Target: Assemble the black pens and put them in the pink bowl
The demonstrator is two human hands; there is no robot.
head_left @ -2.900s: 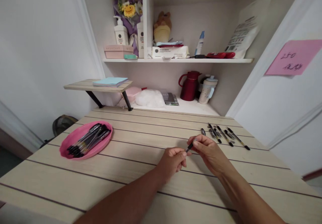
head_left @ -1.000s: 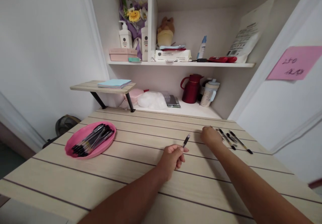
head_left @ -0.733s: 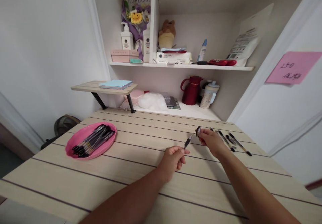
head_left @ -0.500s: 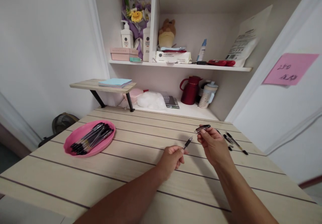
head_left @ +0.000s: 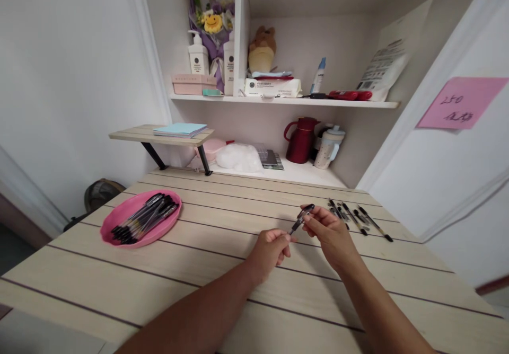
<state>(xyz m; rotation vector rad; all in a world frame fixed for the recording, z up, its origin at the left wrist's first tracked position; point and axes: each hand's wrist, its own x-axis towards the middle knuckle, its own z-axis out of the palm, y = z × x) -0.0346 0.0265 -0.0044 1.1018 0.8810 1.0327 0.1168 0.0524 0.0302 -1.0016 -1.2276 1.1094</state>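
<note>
My left hand (head_left: 271,249) is closed around the barrel of a black gel pen (head_left: 295,228), its tip end pointing up and to the right. Between the thumb and fingers of my right hand (head_left: 326,232) is a pen cap (head_left: 307,211), dark with a clear part. The cap sits over the tip end of the pen; whether it is pressed fully on I cannot tell. To the right, several uncapped pens and loose caps (head_left: 360,219) lie on the table. A pink oval tray (head_left: 175,217) at the left holds a bundle of capped black pens (head_left: 145,219).
The wooden table (head_left: 191,301) has dark grooves. At its back left stands a small raised shelf (head_left: 139,133) bearing blue paper (head_left: 181,129). Behind are a red jug (head_left: 301,141), a tumbler (head_left: 328,148) and a white plastic bag (head_left: 239,158). A pink note (head_left: 463,103) hangs at right.
My right hand has moved left and slightly down, bringing the cap onto the pen's tip end. More of the pens at the right now shows. My left hand stays nearly still.
</note>
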